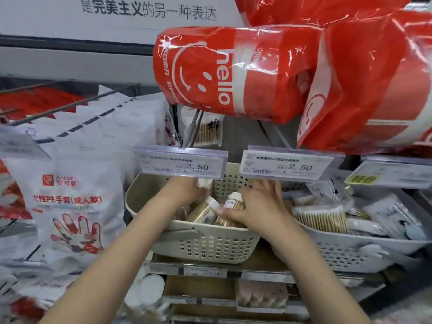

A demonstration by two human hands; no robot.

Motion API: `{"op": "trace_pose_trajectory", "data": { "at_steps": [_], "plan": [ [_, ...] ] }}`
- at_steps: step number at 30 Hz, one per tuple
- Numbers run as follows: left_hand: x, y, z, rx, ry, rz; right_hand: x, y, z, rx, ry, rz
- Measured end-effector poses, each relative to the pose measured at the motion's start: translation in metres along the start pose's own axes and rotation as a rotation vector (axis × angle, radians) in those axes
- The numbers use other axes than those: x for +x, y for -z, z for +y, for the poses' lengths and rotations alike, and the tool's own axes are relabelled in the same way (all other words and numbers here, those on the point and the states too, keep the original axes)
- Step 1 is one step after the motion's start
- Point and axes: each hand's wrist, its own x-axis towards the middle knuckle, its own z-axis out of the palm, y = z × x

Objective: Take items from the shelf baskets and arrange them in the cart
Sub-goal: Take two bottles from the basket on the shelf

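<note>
Both hands reach into a beige basket of small bottles on the shelf.

The left hand [187,190] pinches something white; the right hand [254,206] grips a white-capped bottle [231,202]. The perforated plastic basket [205,246] sits under two price tags [180,163], with glossy red bags [233,71] hanging overhead and glove packets [70,202] alongside.

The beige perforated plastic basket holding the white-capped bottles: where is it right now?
Head view, centre: the beige perforated plastic basket sits on the shelf below the two 2.50 price tags, left of the grey basket of cotton swabs, both hands inside it.

Both hands [224,199] in beige basket [205,249] w/ jars [205,210]
</note>
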Motion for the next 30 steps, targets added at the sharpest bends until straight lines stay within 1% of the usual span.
{"op": "trace_pose_trajectory", "data": {
  "at_steps": [3, 7, 10, 12, 13, 15, 17, 22, 26, 28, 30],
  "plan": [
    [-0.002, 0.001, -0.003, -0.038, 0.000, 0.038, -0.001, 0.005, -0.001, 0.121, 0.021, -0.059],
    [-0.005, 0.005, -0.001, -0.159, -0.045, 0.143, -0.003, 0.006, 0.001, 0.232, 0.055, -0.030],
    [-0.012, 0.013, 0.002, -0.182, -0.109, 0.238, -0.004, 0.002, 0.003, 0.337, 0.052, 0.056],
    [-0.023, 0.019, 0.004, -0.282, -0.094, 0.282, -0.003, -0.001, 0.007, 0.377, 0.058, 0.125],
    [-0.031, 0.022, 0.004, -0.312, -0.129, 0.319, -0.003, -0.003, 0.009, 0.396, 0.053, 0.157],
    [-0.051, 0.023, 0.005, -0.245, -0.210, 0.403, -0.004, -0.006, 0.011, 0.483, 0.028, 0.222],
    [-0.072, 0.020, 0.005, -0.215, -0.215, 0.457, -0.008, -0.008, 0.010, 0.582, 0.042, 0.303],
    [-0.122, 0.012, 0.010, -0.332, -0.259, 0.527, -0.034, -0.007, 0.007, 0.665, 0.278, 0.451],
    [-0.165, 0.010, 0.013, -0.377, -0.241, 0.613, -0.069, -0.003, 0.003, 0.701, 0.371, 0.549],
    [-0.190, 0.009, 0.011, -0.409, -0.229, 0.656, -0.089, -0.002, -0.004, 0.788, 0.401, 0.552],
    [-0.214, 0.005, 0.006, -0.444, -0.212, 0.697, -0.108, -0.002, -0.014, 0.897, 0.450, 0.508]
  ]
}}
